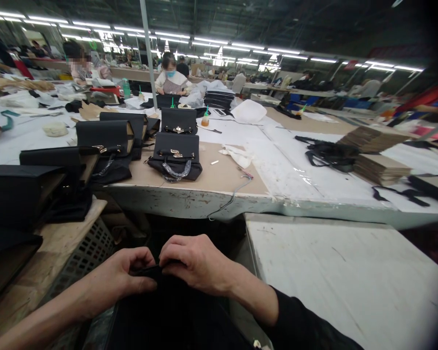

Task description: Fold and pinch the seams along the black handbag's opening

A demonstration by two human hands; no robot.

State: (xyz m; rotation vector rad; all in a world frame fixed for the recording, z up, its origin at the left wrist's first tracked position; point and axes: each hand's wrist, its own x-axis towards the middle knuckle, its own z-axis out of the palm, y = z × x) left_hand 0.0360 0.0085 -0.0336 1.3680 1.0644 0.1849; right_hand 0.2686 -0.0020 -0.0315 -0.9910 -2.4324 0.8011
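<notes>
Left hand (126, 274) and right hand (193, 262), fingers curled tight, pinching the top edge of a soft matte black fabric piece (175, 311) low at centre, scuffed white table (350, 272) just right, boxy black handbag (175, 154) with gold clasp beyond.

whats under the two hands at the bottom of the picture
A piece of black material lies under the left hand and right hand, both pinching its top edge. What lies beneath it is covered.
</notes>
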